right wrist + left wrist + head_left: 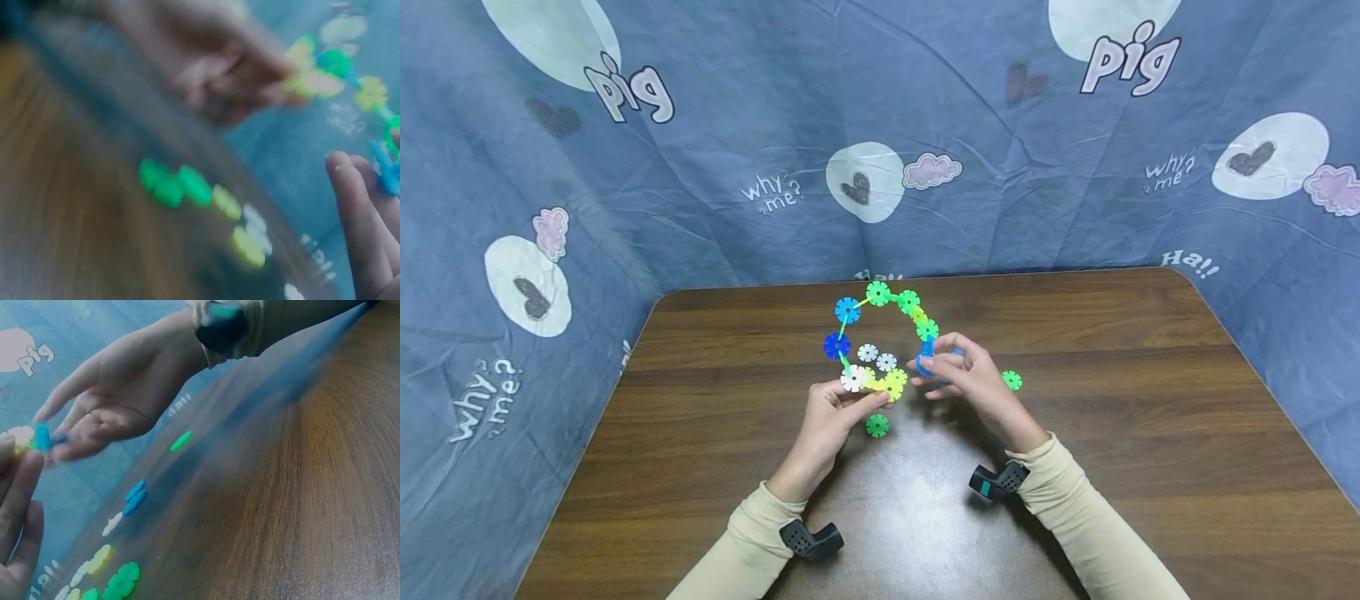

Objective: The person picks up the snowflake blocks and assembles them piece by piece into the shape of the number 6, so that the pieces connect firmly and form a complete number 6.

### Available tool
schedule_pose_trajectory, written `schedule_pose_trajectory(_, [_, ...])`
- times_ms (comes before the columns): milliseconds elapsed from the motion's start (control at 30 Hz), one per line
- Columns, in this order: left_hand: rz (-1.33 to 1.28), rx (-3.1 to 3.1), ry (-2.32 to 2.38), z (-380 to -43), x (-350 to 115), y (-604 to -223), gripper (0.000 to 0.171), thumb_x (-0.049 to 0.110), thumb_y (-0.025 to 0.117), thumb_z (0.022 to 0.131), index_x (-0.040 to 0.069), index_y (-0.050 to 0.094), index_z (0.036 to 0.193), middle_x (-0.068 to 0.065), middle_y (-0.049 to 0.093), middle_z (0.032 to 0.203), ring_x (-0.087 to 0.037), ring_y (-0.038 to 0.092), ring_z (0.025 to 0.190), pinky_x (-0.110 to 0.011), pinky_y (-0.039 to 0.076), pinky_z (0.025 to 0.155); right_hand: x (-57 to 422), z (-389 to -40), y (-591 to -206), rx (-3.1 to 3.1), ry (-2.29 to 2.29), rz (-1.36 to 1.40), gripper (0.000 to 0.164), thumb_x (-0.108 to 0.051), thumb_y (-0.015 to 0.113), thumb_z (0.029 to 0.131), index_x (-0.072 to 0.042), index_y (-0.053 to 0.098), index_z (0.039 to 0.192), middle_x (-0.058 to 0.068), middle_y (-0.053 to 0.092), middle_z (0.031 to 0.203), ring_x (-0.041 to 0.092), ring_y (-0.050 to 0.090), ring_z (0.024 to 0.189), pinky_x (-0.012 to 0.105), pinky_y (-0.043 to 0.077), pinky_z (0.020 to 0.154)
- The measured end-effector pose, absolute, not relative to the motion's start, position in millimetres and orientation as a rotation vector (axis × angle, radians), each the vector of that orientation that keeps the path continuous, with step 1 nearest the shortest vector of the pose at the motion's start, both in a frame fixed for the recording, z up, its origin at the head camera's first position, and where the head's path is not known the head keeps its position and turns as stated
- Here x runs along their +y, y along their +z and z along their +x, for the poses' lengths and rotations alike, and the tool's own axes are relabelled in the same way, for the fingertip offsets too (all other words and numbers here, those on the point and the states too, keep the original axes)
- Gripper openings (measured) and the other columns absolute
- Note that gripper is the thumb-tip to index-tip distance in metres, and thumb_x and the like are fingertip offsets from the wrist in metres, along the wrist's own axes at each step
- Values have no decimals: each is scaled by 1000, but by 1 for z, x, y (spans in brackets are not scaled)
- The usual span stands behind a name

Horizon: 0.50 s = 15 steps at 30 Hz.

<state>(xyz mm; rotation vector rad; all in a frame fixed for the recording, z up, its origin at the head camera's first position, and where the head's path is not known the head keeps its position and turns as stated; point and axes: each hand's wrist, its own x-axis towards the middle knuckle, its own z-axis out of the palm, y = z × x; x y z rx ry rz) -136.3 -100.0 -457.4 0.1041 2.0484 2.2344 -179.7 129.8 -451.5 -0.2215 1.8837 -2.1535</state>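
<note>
A chain of interlocking snowflake discs (877, 292), in green, blue, white and yellow, curves in a nearly complete ring between the two hands. At its lower end, my left hand (826, 423) pinches a yellow snowflake disc (894, 387) between thumb and fingers. On the other side, my right hand (981, 383) holds the blue snowflake disc (927, 344) that ends the chain. A small gap separates these two ends in the head view. Blurred in the right wrist view, the chain's yellow discs (315, 84) sit at the left hand's fingertips.
Loose discs lie on the wooden table (700, 467): a green disc (877, 426) in front, another green disc (1012, 380) at the right, two white discs (886, 362) inside the ring's outline. Blue discs (134, 497) lie there too. A printed blue cloth (715, 150) hangs behind.
</note>
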Motion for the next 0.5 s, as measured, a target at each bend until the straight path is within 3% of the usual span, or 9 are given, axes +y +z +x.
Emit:
schedule_pose_trajectory(200, [85, 2054, 2317, -136, -98, -456, 19, -2, 76, 90, -14, 72, 105, 5, 80, 82, -18, 79, 82, -35, 64, 84, 116, -167, -449, 2717, -1890, -457, 28, -21, 84, 88, -8, 59, 93, 9, 70, 77, 13, 65, 63, 26, 55, 55])
schedule_pose_trajectory(333, [132, 2035, 2302, -134, -96, -456, 20, -2, 75, 90, -15, 71, 105, 6, 79, 83, -16, 78, 81, -32, 64, 81, 108, -160, -443, 2443, -1936, -706, 15, -12, 76, 94, -3, 67, 102, 17, 73, 82, 23, 68, 63, 35, 59, 53])
schedule_pose_trajectory(433, [208, 2043, 2245, -133, -96, -456, 24, -1, 76, 90, -16, 71, 108, 8, 80, 87, -11, 77, 82, -27, 62, 78, 107, -157, -439, 2239, -1918, -707, 14, -9, 71, 97, 1, 70, 107, 21, 75, 86, 30, 73, 66, 42, 62, 56])
schedule_pose_trajectory(500, [243, 2044, 2205, -133, -96, -456, 25, 3, 77, 91, -14, 71, 109, 7, 80, 87, -9, 77, 83, -25, 61, 75, 110, -158, -437, 2268, -1873, -721, 10, -8, 71, 97, 0, 73, 104, 17, 76, 85, 28, 74, 67, 40, 64, 59])
